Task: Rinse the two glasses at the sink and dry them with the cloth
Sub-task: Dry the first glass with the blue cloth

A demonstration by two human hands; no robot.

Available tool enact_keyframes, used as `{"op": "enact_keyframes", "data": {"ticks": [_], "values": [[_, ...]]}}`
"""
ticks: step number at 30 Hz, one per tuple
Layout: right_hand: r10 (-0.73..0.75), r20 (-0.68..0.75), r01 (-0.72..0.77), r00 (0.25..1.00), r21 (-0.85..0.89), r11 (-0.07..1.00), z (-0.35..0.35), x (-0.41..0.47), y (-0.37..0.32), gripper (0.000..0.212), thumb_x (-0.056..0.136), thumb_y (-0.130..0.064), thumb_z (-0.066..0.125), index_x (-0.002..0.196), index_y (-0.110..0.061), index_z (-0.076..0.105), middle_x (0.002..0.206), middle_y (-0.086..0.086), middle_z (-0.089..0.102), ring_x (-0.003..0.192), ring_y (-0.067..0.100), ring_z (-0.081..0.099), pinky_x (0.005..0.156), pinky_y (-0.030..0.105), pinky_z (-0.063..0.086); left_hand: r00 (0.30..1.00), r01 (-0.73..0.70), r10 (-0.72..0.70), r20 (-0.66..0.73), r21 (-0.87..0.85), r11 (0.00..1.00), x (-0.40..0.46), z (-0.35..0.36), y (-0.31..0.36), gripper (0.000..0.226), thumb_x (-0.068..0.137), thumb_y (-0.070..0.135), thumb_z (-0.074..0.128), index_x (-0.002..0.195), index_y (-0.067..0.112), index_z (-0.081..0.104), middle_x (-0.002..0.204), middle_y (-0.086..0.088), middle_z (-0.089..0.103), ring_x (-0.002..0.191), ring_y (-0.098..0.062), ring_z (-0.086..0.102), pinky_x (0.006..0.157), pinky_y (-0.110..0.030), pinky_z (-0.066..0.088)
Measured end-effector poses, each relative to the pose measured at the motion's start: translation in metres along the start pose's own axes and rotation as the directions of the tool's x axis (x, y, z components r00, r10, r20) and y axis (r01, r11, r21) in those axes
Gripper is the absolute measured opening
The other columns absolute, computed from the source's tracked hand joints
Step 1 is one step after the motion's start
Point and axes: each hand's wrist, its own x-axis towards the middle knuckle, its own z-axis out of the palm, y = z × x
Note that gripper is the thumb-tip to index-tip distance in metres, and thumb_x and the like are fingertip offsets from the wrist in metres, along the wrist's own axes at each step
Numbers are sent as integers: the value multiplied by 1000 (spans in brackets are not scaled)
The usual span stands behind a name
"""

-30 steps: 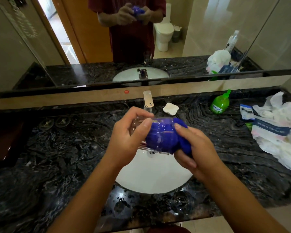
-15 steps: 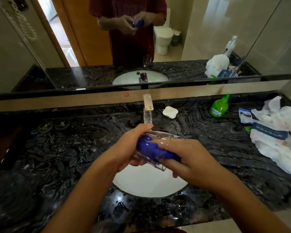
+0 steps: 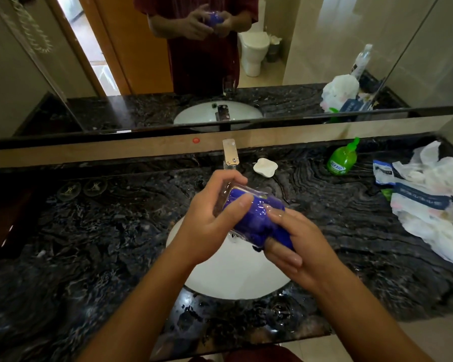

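glass (image 3: 246, 210) between left fingers (image 3: 239, 205), blue cloth (image 3: 259, 220) inside

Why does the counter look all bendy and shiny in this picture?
Head view: the wide lens bows the countertop and the mirror edge; wet patches near the sink glint with light; the glass around the blue cloth shows bright highlights; picture corners look softer.
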Motion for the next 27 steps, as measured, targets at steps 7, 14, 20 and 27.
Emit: {"op": "enact_keyframes", "data": {"ticks": [7,14,20,27], "values": [[-114,195,221,974,-725,652,-8,-6,-15,14,100,-22,61,101,-12,70,44,16,54,34,20,47,44,36,37,957,290,-291,22,-160,943,3,0,1,35,92,49,56,110,20,62,76,0,66,61,-17,59,47,-23,42],[-121,643,541,756,-719,-436,-8,-3,-36,34,78,-19,68,110,-28,73,102,-10,76,76,17,73,52,37,57,802,589,-577,153,-363,722,4,2,-8,48,89,57,61,104,12,63,67,-8,61,46,-17,50,39,-21,31],[-231,722,615,652,-682,-397,-14,-4,-55,42,78,-10,72,116,-28,75,127,-11,73,103,18,75,62,44,63,767,630,-551,329,-546,552,4,-3,-15,52,98,57,52,112,8,60,59,-3,56,35,-12,49,30,-16,32],[-305,588,468,749,-796,-385,-5,0,-17,52,94,-36,52,146,-33,53,144,-10,63,99,24,76,67,38,63,788,598,-599,147,-417,684,8,-2,2,47,95,58,55,92,12,63,54,-2,58,39,-12,47,40,-16,33]]}}
